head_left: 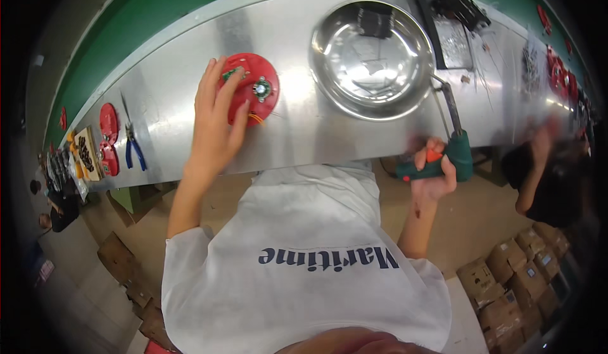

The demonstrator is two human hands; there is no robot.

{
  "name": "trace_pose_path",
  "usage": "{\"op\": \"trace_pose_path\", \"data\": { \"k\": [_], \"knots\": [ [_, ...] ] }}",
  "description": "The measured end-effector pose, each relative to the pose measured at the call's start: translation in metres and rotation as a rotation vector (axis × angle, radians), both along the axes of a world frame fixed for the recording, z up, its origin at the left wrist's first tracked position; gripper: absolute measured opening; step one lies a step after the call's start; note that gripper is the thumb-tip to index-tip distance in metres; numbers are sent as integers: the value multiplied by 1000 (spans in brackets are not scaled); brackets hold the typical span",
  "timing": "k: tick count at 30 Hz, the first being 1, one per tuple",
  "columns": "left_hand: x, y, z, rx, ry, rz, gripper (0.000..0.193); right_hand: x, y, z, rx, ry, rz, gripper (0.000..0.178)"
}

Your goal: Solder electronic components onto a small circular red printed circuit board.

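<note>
My left hand [218, 110] lies over a round red plastic disc [269, 78] on the metal bench, its fingers spread and touching the disc. A small green circuit board with a round metallic centre [261, 88] sits on the disc, and another green part [233, 73] shows partly under my fingers. Thin yellow wires [256, 118] stick out at the disc's near edge. In my right hand [436, 173] is a green pistol-shaped soldering gun [463, 154] with an orange trigger. Its metal nozzle points away from me, ending beside the steel bowl's right rim.
A shiny steel bowl [320, 78] holds a dark rectangular piece [375, 22]. Right of it stands a black tray [427, 21]. Blue-handled pliers [133, 148] and red discs [109, 122] lie at left. Another person's arm [537, 154] reaches in at far right. Cardboard boxes [506, 284] are stacked below.
</note>
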State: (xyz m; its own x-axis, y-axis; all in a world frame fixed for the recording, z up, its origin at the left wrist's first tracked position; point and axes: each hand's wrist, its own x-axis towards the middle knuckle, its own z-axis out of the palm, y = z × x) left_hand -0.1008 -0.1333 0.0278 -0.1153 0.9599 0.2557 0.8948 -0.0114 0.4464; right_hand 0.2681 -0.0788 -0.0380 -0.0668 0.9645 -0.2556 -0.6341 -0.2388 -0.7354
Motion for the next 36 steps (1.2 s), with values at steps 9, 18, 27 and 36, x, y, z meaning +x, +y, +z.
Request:
{"op": "trace_pose_path", "data": {
  "k": [9, 18, 27, 36],
  "knots": [
    [101, 64, -9, 84, -54, -349, 20, 2, -3, 3, 11, -21, 6, 26],
    [100, 109, -20, -14, 231, -663, 7, 3, -4, 2, 14, -26, 19, 26],
    [105, 100, -9, -92, -163, -562, 19, 3, -2, 2, 26, -48, 25, 28],
    [111, 88, -10, -82, -383, -399, 5, 3, -1, 4, 42, -14, 57, 26]
  ]
}}
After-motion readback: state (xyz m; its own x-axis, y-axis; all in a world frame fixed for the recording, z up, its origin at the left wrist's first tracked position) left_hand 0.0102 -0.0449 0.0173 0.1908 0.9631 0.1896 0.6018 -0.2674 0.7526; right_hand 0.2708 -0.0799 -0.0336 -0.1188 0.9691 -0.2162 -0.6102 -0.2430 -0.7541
